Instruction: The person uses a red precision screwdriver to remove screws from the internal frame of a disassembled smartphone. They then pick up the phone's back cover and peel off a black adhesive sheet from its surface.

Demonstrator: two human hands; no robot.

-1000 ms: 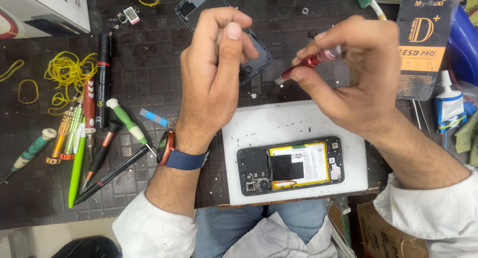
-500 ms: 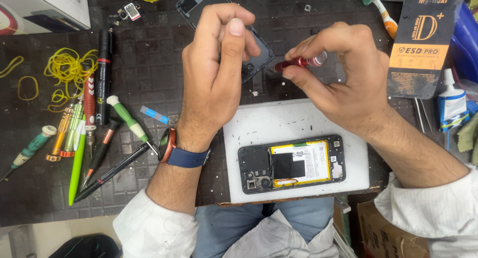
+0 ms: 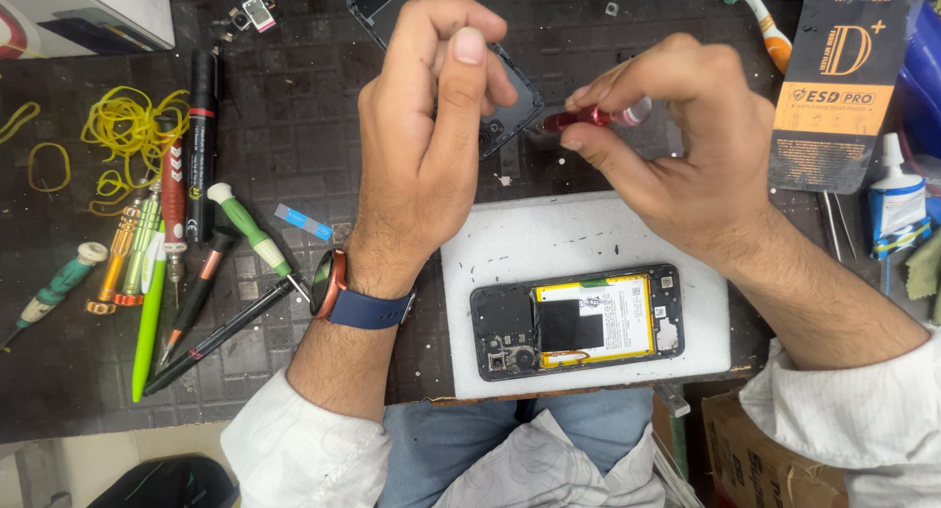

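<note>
From the head camera, my left hand (image 3: 431, 145) curls its grip around the dark plastic phone back cover (image 3: 510, 106), lifted above the black gridded surface (image 3: 294, 155); my palm and fingers hide most of the cover, so only its lower right corner and a strip at the top show. My right hand (image 3: 676, 145) pinches a small red-handled screwdriver (image 3: 588, 117) between thumb and fingertips, its tip pointing at the cover's edge; the tip itself is too small to make out. Below my hands, the opened black phone with its yellow-edged battery (image 3: 578, 322) lies on a white rectangular pad (image 3: 549, 243). Green and black pens and drivers (image 3: 196, 253) lie well apart, by my left hand.
</note>
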